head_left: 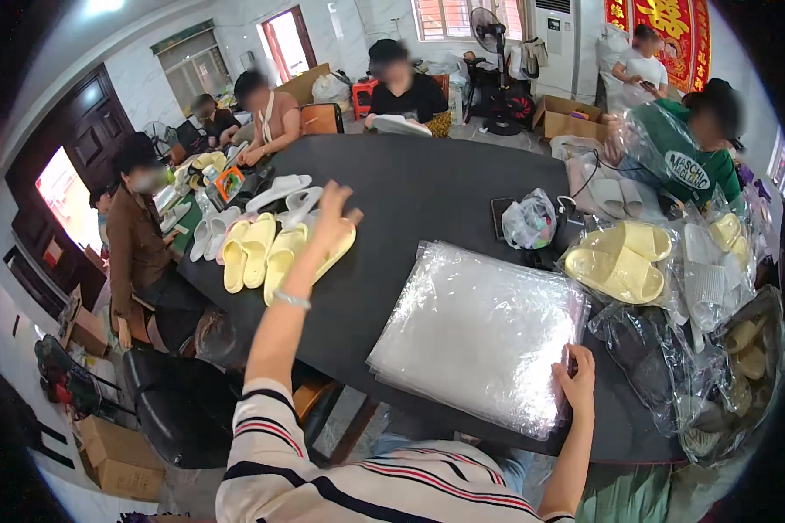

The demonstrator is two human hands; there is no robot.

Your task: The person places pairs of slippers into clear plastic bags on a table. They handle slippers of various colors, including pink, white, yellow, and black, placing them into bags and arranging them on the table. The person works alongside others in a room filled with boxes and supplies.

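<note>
My left hand (pixel 333 220) is stretched over a row of slippers on the black table, with its fingers spread and nothing gripped. Just under it lie pale yellow slippers (pixel 285 257), one partly hidden by my wrist. Another yellow pair (pixel 247 251) sits to their left, and white slippers (pixel 279 192) lie beyond. My right hand (pixel 576 379) rests at the right edge of a stack of clear plastic bags (pixel 480 331), thumb and forefinger apart. The stack lies flat in front of me.
Bagged yellow slippers (pixel 624 261) and a bagged dark pair (pixel 641 357) lie at the right. A crumpled clear bag (pixel 529 220) stands beside a phone (pixel 501 218). Across the table a person (pixel 399 96) holds a pale slipper; a person in green (pixel 698 148) handles clear plastic.
</note>
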